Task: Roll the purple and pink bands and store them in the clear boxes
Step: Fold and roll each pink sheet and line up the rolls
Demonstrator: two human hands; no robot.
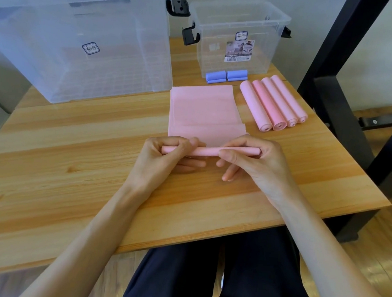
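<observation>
A pink band (pixel 205 110) lies flat on the wooden table, its near end wound into a thin roll (pixel 209 151). My left hand (pixel 167 155) grips the roll's left end, thumb over it. My right hand (pixel 254 161) pinches the right end between thumb and fingers. Several finished pink rolls (pixel 273 103) lie side by side to the right. Two purple rolls (pixel 226 76) rest against the front of the small clear box (pixel 238 38). A large clear box (pixel 82 40) stands at the back left.
Black latches (pixel 179 5) hang on the sides of the boxes. A black metal frame (pixel 339 72) rises at the table's right edge. The wooden table (pixel 75 154) stretches left of my hands. My legs in dark trousers show below the table's front edge.
</observation>
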